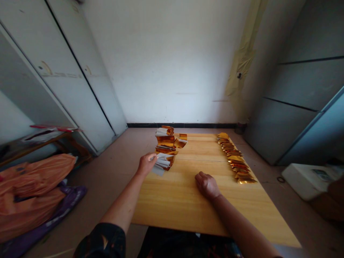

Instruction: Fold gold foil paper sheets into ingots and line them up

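Pinching the fanned, grey-white, thin paper sheets (163,162) at the left edge of the rectangular, pale yellow wooden table (174,206), we are holding their near side between the thumb and fingertips of our bare left hand (147,163). That grip is closing fully on the paper, though we are not managing to tell how many sheets it has. Our bare right hand (206,184) is resting near the middle of the table, knuckles up and fingers curling under; we cannot tell whether anything is lying inside it.

Just past the sheets, along the table's left edge toward its far corner, a loose heap of shiny, orange-gold foil papers (166,140) is lying, some of them showing grey sides. Along the table's right edge, a long row of folded, shiny gold foil pieces (233,154) is running from the far corner toward us, the pieces overlapping closely.

Beyond the table's far edge, a plain white wall (166,71) is rising. To the table's left, a crumpled, salmon-orange bundle (34,179) is lying on a purple bag (71,202), and to its right a white box (306,181) is sitting near a tall, grey, smooth-fronted cabinet (290,86)
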The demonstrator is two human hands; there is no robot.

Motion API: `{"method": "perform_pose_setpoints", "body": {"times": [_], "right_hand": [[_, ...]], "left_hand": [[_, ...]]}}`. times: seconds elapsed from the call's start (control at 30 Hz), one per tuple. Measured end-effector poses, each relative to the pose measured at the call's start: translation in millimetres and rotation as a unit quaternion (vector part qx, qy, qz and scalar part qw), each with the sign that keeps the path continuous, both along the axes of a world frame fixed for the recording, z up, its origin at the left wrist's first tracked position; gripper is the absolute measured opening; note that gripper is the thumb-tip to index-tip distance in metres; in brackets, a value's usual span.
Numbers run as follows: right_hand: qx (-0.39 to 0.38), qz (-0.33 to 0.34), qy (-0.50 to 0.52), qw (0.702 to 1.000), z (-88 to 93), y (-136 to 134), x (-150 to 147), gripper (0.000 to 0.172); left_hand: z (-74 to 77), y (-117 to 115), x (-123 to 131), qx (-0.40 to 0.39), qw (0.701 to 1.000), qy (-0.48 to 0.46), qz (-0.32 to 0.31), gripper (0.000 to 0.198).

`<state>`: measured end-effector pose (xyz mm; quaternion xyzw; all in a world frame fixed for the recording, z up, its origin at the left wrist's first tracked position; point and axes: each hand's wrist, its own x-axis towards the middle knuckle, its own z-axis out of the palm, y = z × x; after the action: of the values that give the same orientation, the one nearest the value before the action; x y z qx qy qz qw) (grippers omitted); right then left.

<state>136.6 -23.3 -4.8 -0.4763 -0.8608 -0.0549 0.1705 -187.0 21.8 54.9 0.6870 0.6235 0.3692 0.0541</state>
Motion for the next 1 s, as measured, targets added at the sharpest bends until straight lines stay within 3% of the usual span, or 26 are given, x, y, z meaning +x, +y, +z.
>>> {"method": "perform_pose_setpoints", "body": {"times": [0.13, 0.27, 0.37, 0.43, 0.53, 0.67, 0.73, 0.8, 0.87, 0.93, 1.0], "right_hand": [[-0.002, -0.002, -0.004, 1.000, 1.2, 0, 0, 0.019], [-0.013, 0.002, 0.006, 1.000, 2.3, 1, 2, 0.019], [-0.054, 0.017, 0.052, 0.997, 6.1, -3, -3, 0.021], [-0.112, 0.048, 0.143, 0.982, 11.9, -11, -13, 0.021], [-0.250, 0.098, 0.345, 0.899, 25.3, -24, -37, 0.028], [-0.408, 0.129, 0.576, 0.697, 42.1, -31, -65, 0.055], [-0.422, 0.099, 0.677, 0.595, 46.1, -26, -68, 0.054], [-0.399, 0.049, 0.761, 0.509, 47.2, -17, -65, 0.049], [-0.360, -0.007, 0.811, 0.462, 46.1, -5, -57, 0.044], [-0.313, -0.042, 0.834, 0.453, 43.4, 8, -47, 0.044], [-0.288, -0.093, 0.841, 0.448, 38.8, 20, -37, 0.058]], "left_hand": [[6.6, 1, -2, 0.053, 0.997, 0.038, 0.030, 0.022], [31.0, -9, 9, 0.121, 0.990, 0.065, 0.033, 0.023], [49.8, -18, 29, 0.143, 0.989, -0.005, 0.039, 0.021], [55.9, -23, 47, 0.144, 0.979, -0.133, 0.052, 0.021], [52.6, -27, 80, 0.091, 0.915, -0.393, -0.002, 0.028], [32.7, -36, 125, 0.019, 0.793, -0.607, -0.051, 0.037], [20.8, -43, 142, -0.025, 0.740, -0.670, -0.049, 0.037], [8.9, -51, 154, -0.054, 0.706, -0.704, -0.048, 0.041], [-2.5, -59, 161, -0.081, 0.695, -0.713, -0.048, 0.047], [-13.0, -67, 164, -0.114, 0.697, -0.707, -0.036, 0.051], [-22.4, -75, 166, -0.156, 0.712, -0.685, -0.010, 0.050]]}}
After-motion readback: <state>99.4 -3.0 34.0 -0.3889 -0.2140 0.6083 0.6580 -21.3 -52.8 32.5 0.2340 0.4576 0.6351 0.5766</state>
